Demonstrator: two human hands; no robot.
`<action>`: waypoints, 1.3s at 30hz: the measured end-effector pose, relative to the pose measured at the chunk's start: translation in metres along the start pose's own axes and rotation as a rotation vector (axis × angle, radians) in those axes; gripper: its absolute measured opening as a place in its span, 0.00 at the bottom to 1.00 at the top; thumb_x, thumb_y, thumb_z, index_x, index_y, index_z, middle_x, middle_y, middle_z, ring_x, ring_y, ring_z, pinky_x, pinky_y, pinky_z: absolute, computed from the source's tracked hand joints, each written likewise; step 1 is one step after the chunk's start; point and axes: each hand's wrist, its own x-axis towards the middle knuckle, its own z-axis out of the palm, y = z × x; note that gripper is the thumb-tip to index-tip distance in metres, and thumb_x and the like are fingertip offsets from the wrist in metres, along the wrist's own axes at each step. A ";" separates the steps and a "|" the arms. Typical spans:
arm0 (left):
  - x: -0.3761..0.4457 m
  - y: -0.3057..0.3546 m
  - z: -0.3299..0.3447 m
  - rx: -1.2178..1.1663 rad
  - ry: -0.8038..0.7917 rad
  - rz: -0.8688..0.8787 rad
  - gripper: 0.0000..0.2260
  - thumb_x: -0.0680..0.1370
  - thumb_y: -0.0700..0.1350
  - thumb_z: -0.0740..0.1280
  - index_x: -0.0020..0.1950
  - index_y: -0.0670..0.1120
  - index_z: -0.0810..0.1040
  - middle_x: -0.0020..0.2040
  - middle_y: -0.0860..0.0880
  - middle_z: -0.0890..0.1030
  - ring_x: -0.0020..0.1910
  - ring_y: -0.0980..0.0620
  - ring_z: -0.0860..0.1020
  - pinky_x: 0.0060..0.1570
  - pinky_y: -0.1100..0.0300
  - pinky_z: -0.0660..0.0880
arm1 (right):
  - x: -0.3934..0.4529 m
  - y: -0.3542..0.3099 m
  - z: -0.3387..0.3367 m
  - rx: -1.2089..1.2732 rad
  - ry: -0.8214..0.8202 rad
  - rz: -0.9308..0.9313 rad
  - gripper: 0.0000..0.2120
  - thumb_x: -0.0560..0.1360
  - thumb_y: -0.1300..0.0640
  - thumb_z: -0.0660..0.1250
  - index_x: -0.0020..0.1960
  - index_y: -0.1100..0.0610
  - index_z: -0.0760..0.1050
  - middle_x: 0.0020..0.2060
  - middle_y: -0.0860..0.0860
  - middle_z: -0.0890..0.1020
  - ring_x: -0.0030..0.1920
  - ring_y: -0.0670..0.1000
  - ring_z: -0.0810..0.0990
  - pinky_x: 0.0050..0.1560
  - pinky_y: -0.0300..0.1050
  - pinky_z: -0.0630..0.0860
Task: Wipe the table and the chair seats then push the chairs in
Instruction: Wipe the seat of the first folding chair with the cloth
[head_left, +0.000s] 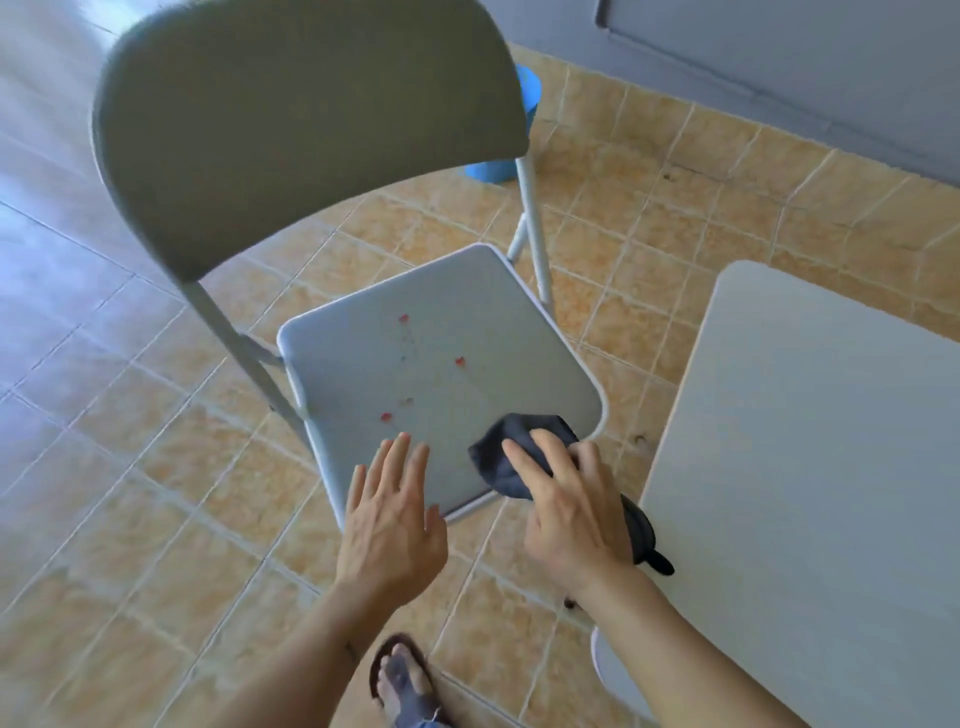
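Grey folding chair with tubular metal frame and flat plastic seat (441, 364), standing on the tan tiled floor (156, 467), left of the white rectangular surface (810, 467). Seat marked by several small red spots (460, 361) scattered across the middle and near-left part; not yet wiped. Dark grey soft cloth (498, 460), bunched on the near-right corner of the seat, one tail trailing off the near edge toward the surface. Right hand (566, 509) pressed on top of the cloth, fingers curled over the bunch and grasping it. Left hand (392, 514) released, fingers spread flat, at the near edge of the seat; contact with the seat likely but not certain. Handling, as judged: cloth limp and compliant, best gripped as a wad under the palm with downward pressure. Seat stiff, smooth, probably slick. Chair likely light and prone to sliding or folding under a sideways push; best steadied at the seat rim or curved backrest (291, 119). Blue plastic bucket (511, 156) partly hidden behind the backrest, far side.
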 end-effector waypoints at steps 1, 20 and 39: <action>0.003 -0.020 -0.003 -0.008 0.003 -0.044 0.31 0.75 0.50 0.62 0.77 0.47 0.59 0.79 0.46 0.57 0.78 0.46 0.52 0.76 0.47 0.50 | 0.011 -0.015 0.007 0.004 -0.014 -0.020 0.29 0.68 0.62 0.61 0.69 0.54 0.73 0.65 0.55 0.75 0.48 0.60 0.71 0.46 0.56 0.73; 0.060 -0.126 0.055 -0.326 0.220 -0.429 0.34 0.75 0.50 0.53 0.80 0.46 0.51 0.81 0.46 0.45 0.79 0.49 0.46 0.76 0.46 0.49 | 0.116 -0.058 0.104 -0.320 -0.185 -0.152 0.35 0.68 0.56 0.62 0.74 0.41 0.64 0.75 0.53 0.65 0.64 0.61 0.68 0.53 0.56 0.68; 0.061 -0.133 0.071 -0.268 0.368 -0.426 0.34 0.73 0.52 0.53 0.79 0.45 0.58 0.80 0.46 0.54 0.77 0.47 0.58 0.71 0.49 0.64 | 0.195 -0.066 0.118 -0.351 -0.157 -0.400 0.33 0.71 0.55 0.60 0.76 0.45 0.62 0.72 0.53 0.64 0.60 0.60 0.66 0.55 0.54 0.66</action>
